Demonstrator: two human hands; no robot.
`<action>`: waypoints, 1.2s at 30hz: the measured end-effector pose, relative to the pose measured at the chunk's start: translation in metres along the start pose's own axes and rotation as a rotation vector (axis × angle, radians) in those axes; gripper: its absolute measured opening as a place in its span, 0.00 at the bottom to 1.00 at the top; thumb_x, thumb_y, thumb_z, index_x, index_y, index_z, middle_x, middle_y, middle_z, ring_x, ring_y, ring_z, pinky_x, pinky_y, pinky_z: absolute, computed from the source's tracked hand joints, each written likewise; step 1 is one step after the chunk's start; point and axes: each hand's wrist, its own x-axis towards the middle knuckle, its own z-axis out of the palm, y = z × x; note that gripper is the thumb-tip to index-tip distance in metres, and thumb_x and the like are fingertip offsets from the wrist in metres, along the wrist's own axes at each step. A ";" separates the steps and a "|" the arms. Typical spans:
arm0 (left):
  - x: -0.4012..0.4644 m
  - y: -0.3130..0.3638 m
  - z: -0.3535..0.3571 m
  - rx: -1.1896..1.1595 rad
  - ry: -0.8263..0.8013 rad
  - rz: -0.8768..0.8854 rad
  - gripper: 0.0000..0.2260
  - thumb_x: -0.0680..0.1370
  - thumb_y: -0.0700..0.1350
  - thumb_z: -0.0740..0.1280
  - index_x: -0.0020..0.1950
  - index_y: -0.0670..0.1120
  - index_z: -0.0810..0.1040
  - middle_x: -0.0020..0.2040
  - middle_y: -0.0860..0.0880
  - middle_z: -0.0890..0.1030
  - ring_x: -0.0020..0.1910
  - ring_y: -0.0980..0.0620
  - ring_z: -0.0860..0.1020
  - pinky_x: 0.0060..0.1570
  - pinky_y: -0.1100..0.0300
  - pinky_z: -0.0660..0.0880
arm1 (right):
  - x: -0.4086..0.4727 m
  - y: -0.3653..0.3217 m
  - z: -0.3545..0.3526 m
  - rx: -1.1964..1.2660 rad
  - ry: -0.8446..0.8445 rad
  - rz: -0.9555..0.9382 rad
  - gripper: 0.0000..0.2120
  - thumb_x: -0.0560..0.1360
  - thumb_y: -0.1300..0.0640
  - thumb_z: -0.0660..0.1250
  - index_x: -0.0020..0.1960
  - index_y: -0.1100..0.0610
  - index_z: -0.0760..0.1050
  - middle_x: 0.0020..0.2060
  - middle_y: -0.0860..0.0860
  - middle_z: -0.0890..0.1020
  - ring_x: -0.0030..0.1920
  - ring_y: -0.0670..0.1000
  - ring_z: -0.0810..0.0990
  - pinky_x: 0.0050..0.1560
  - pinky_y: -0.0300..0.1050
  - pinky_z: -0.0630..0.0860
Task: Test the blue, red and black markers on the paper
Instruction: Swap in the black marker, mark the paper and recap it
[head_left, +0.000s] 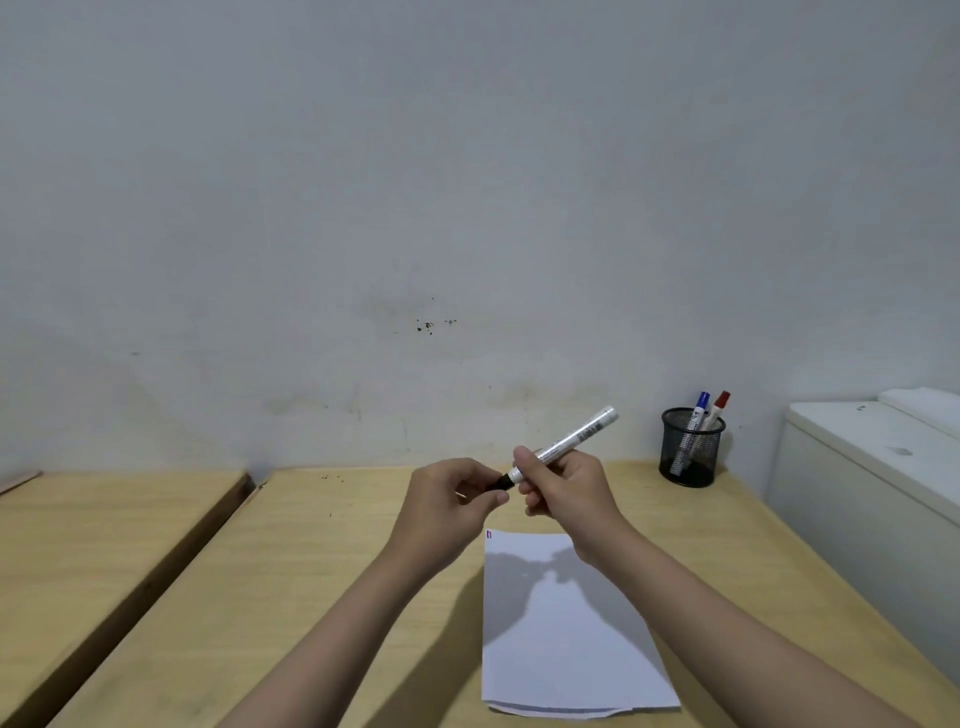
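Note:
My right hand (563, 491) grips the white barrel of the black marker (574, 436), held above the desk with its back end tilted up to the right. My left hand (452, 493) pinches the marker's black cap (502, 481) at the lower left end. The cap looks seated on the barrel or just at its end. Below my hands lies the white paper (566, 639), with small blue and red marks (488, 534) at its top left corner. The blue marker (698, 410) and red marker (719, 408) stand capped in a black mesh cup (691, 457) at the back right.
The wooden desk (332, 571) meets a pale wall at the back. A second wooden surface (93, 519) lies to the left across a dark gap. A white cabinet or appliance (872, 483) stands at the desk's right edge.

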 end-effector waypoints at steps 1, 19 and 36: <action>0.000 -0.001 0.002 0.014 -0.006 0.018 0.04 0.70 0.38 0.72 0.43 0.44 0.83 0.39 0.48 0.85 0.34 0.56 0.80 0.35 0.66 0.76 | 0.001 0.002 0.000 0.003 0.001 -0.009 0.12 0.73 0.54 0.70 0.36 0.60 0.79 0.26 0.51 0.77 0.25 0.46 0.73 0.32 0.42 0.76; 0.013 -0.095 0.006 0.338 -0.127 -0.381 0.06 0.70 0.37 0.66 0.44 0.43 0.82 0.35 0.55 0.77 0.37 0.58 0.75 0.32 0.70 0.67 | 0.027 0.054 -0.022 -0.170 0.020 -0.046 0.10 0.73 0.55 0.70 0.38 0.62 0.80 0.25 0.49 0.77 0.25 0.48 0.74 0.34 0.43 0.74; 0.011 -0.123 0.025 0.188 -0.115 -0.392 0.14 0.68 0.36 0.63 0.41 0.55 0.81 0.39 0.58 0.84 0.43 0.58 0.81 0.51 0.52 0.79 | 0.043 0.092 -0.019 -0.160 0.015 0.018 0.06 0.72 0.57 0.72 0.37 0.57 0.80 0.29 0.57 0.77 0.31 0.54 0.73 0.29 0.42 0.74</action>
